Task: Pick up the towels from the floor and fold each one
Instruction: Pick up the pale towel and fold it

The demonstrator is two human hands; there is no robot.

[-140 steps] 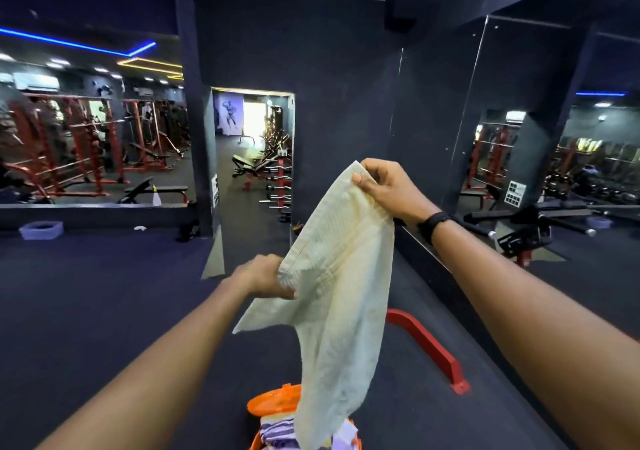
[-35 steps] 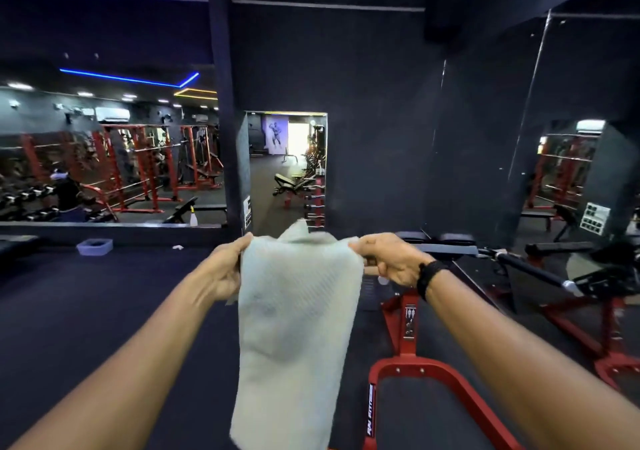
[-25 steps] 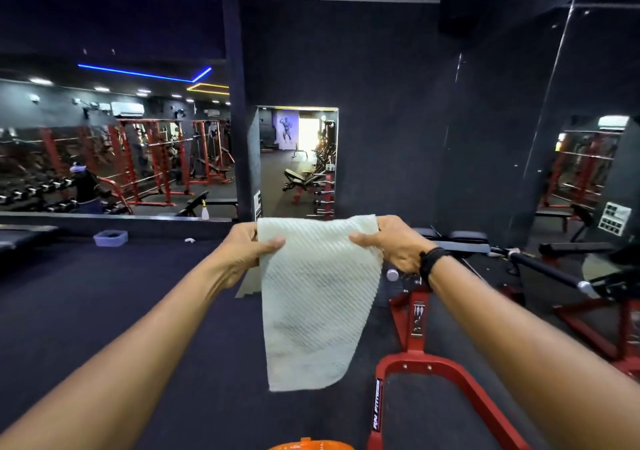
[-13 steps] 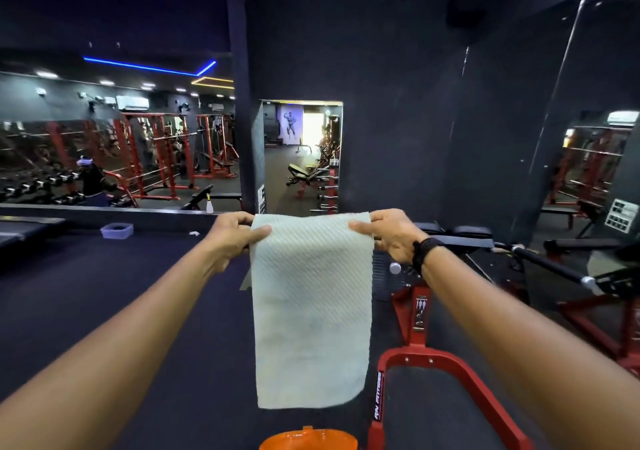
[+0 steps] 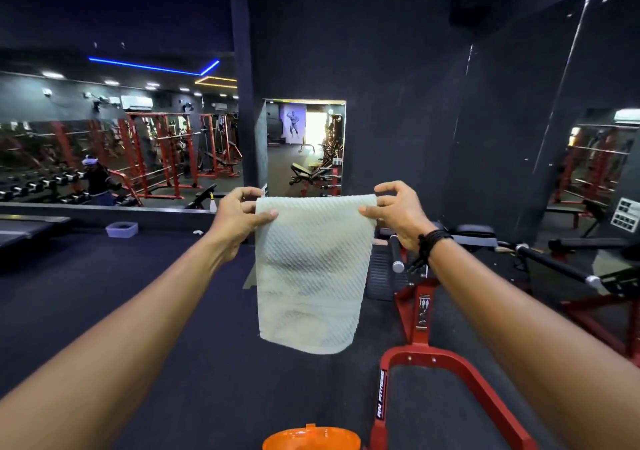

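A pale ribbed towel [image 5: 311, 273] hangs folded in front of me, its top edge stretched level at chest height. My left hand [image 5: 239, 215] pinches the top left corner between thumb and fingers. My right hand [image 5: 396, 212] pinches the top right corner, its other fingers curled above the edge. The towel's lower edge hangs free above the dark floor. No other towel shows on the floor.
An orange container rim [image 5: 311, 437] pokes in at the bottom edge below the towel. A red gym machine frame [image 5: 429, 356] stands to the right, with black padded bars. Mirrors line the walls; a small tub [image 5: 122, 229] sits at the far left wall.
The towel went from a loose hanging drape to a folded panel held taut by both top corners. In the last half second it hangs shorter and both hands sit slightly wider apart.
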